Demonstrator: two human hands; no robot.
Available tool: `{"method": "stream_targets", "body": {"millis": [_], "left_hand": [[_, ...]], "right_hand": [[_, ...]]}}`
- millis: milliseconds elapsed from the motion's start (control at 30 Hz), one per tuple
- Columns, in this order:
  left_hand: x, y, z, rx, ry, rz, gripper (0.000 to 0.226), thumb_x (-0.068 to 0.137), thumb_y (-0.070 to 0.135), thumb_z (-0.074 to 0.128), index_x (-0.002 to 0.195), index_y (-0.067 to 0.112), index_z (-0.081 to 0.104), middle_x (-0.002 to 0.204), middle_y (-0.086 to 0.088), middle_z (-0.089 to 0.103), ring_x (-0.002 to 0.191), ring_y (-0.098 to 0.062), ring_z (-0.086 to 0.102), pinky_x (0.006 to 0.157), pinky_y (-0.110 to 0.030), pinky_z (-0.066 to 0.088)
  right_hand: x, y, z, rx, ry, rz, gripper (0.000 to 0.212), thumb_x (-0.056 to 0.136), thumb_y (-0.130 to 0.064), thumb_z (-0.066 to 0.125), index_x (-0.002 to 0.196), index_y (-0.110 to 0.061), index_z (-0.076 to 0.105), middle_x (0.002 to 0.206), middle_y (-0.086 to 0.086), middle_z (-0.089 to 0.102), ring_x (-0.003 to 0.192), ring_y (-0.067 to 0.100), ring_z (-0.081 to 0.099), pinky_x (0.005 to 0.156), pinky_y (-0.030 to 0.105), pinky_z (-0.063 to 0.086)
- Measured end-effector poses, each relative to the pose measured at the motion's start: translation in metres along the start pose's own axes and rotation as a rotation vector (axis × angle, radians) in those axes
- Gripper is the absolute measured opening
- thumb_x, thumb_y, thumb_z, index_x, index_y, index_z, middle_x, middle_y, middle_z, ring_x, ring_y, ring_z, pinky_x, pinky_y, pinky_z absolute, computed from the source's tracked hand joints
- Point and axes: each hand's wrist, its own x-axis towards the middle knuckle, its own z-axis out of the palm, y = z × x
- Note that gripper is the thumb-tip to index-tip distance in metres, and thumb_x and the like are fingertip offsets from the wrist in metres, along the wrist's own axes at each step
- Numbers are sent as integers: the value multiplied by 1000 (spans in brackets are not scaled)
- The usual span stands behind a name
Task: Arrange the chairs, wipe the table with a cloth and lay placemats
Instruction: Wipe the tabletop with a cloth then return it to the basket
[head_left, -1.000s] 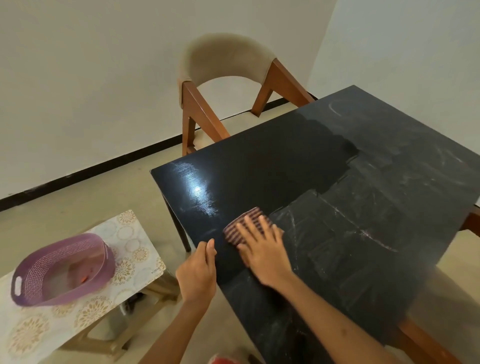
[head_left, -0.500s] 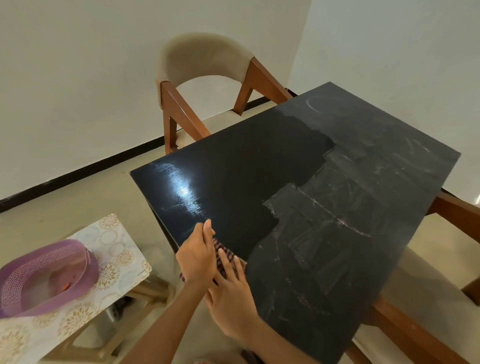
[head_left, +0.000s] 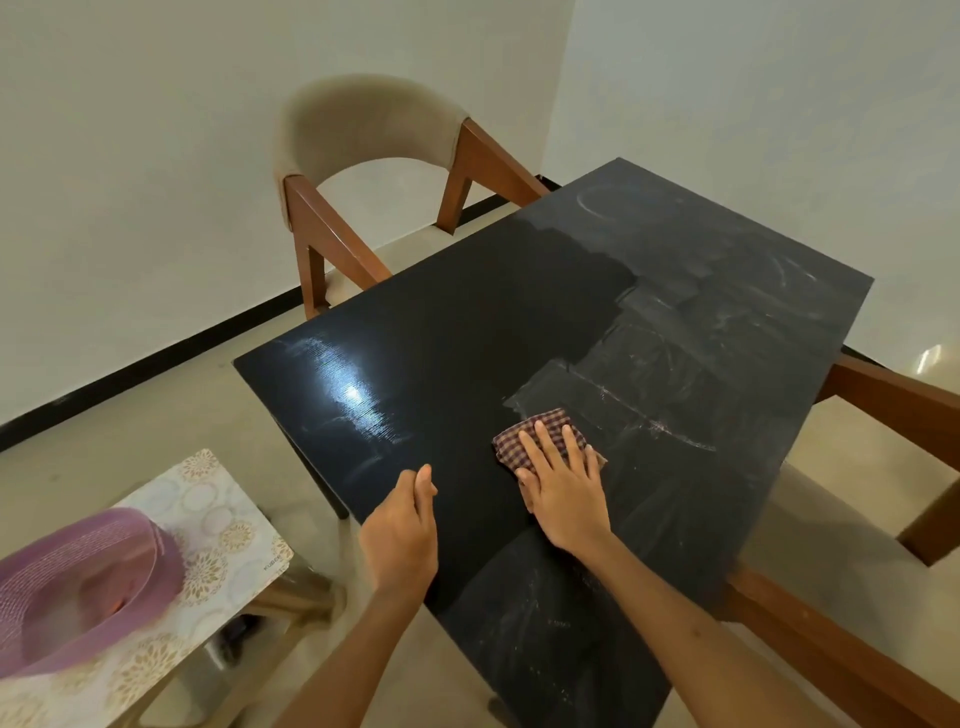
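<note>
A black table (head_left: 467, 332) fills the middle; its left half looks dark and wiped, its right half is dusty and streaked. My right hand (head_left: 563, 486) lies flat with straight fingers on a folded checked cloth (head_left: 524, 434), pressing it to the tabletop near the border of the dusty part. My left hand (head_left: 402, 525) rests on the table's near left edge, thumb on top. A wooden chair with a beige padded back (head_left: 363, 130) stands at the far side. A patterned placemat (head_left: 208, 504) lies on a stool at the lower left.
A purple woven basket (head_left: 78, 571) sits on the placemat at the lower left. Wooden chair frames (head_left: 893, 395) stand along the table's right side and near right corner. White walls with a black skirting close the room behind.
My right hand has pushed the cloth away from the near left edge, up and right onto the tabletop. My left hand stays at the edge. The view shifted a little.
</note>
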Motion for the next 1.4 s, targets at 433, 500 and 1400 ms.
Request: {"method": "stream_targets", "body": {"millis": [433, 500, 1400], "left_hand": [[-20, 37, 40, -95, -79, 104, 33, 99, 33, 37, 90, 18, 65, 65, 12, 59, 49, 1, 50, 49, -7, 35], [-23, 41, 51, -58, -94, 172, 41, 99, 43, 30, 78, 23, 59, 56, 14, 50, 43, 1, 44, 46, -9, 32], [-26, 136, 189, 130, -135, 241, 44, 101, 47, 22, 77, 28, 53, 55, 13, 51, 44, -2, 47, 42, -20, 41]], "right_hand": [[1, -30, 13, -29, -63, -375, 60, 92, -52, 16, 150, -35, 19, 158, -6, 23, 147, 27, 16, 115, 52, 20], [25, -12, 3, -18, -65, -384, 64, 89, -52, 9, 152, -37, 8, 162, -7, 8, 148, 26, 0, 118, 51, 5], [118, 138, -20, -14, 13, -459, 56, 96, -54, 16, 150, -39, 18, 160, -9, 15, 148, 24, 7, 117, 48, 4]]}}
